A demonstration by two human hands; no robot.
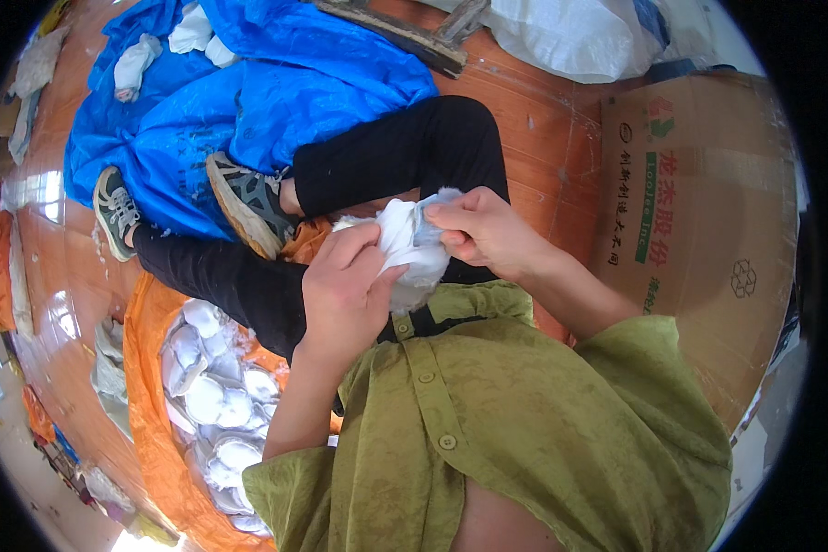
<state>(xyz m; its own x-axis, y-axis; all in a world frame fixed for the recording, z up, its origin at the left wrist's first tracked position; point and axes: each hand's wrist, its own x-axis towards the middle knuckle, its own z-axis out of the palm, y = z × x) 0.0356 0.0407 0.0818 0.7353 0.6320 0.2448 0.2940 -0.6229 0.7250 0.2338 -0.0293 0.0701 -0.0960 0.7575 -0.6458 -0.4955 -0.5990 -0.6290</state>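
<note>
Looking down at the lap, we find the white cloth (396,237) bunched between two bare hands, just above the waist of a green shirt (524,396). Seen from the cloth, the left hand (343,287) sits at eight o'clock, its fingers half curled, with the thumb and fingertips gripping the near side. We place the right hand (492,230) at three o'clock, thumb and forefinger nipped together on the cloth's grey-blue edge (428,230). So the cloth lies at two o'clock of the left hand and at nine o'clock of the right, touching both. Toward eight o'clock from the cloth, we see an orange sack (147,368) holding many pale round pads (219,400). A blue sheet (276,92) spreads toward ten and eleven o'clock, with white bundles (136,66) on it. At three o'clock, beyond the right arm, we have a cardboard box (690,230).
</note>
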